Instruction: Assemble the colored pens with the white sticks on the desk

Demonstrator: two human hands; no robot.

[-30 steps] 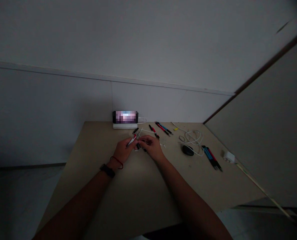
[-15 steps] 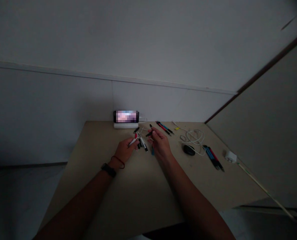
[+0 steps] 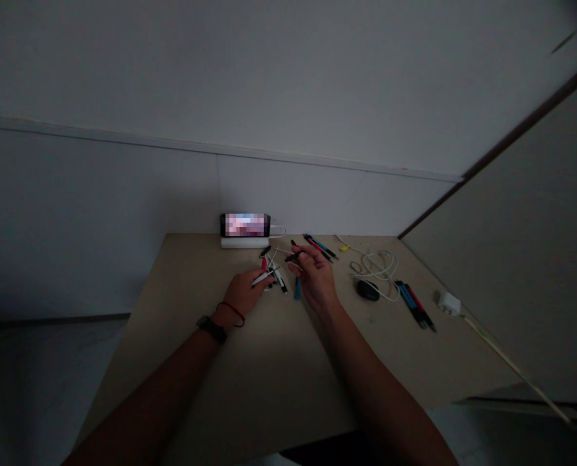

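My left hand is closed on a white pen part over the middle of the beige table. My right hand pinches a small dark pen piece between thumb and fingers. Between the hands lies a heap of pen parts, and a blue pen piece rests on the table just left of my right hand. A watch and a red band sit on my left wrist.
A lit phone stands on a white block at the table's back edge. Red and blue pens lie behind my right hand. Further right are a white cable, a black mouse, more pens and a white charger.
My hands, held together a second ago, have separated. The right hand moved right and back with a dark piece; a blue piece now lies on the table. The left hand stayed put.
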